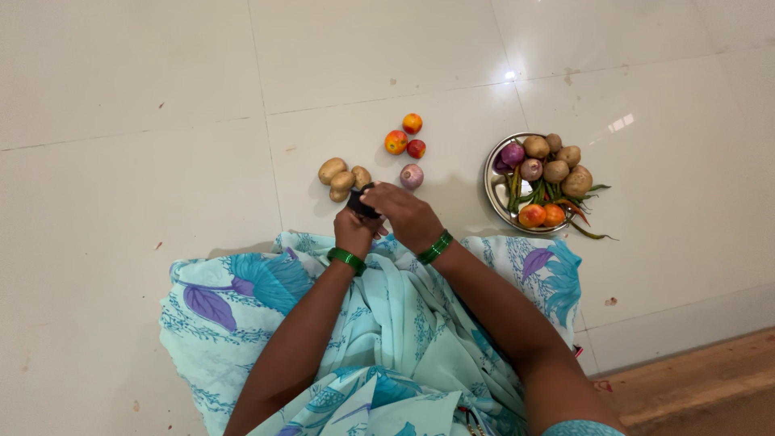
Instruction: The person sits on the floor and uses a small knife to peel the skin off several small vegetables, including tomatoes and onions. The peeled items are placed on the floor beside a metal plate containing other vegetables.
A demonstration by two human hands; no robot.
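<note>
Both hands gripping black object; potatoes near

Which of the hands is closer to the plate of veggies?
Right. The right hand sits on the side toward the steel plate, with bare floor between them. The left hand is farther away, beyond the right one, beside the potatoes.

Scene evenly and brightly lit by overhead sources. Glossy floor tiles show a small hard glare spot at one o'clock of frame centre, and a broader soft reflection further toward two o'clock. Shadows are faint and short, falling toward six o'clock beneath the steel plate and the draped cloth. Focus is adequate throughout; no motion blur. Mild wide-angle bending of tile joints toward the edges.
</note>
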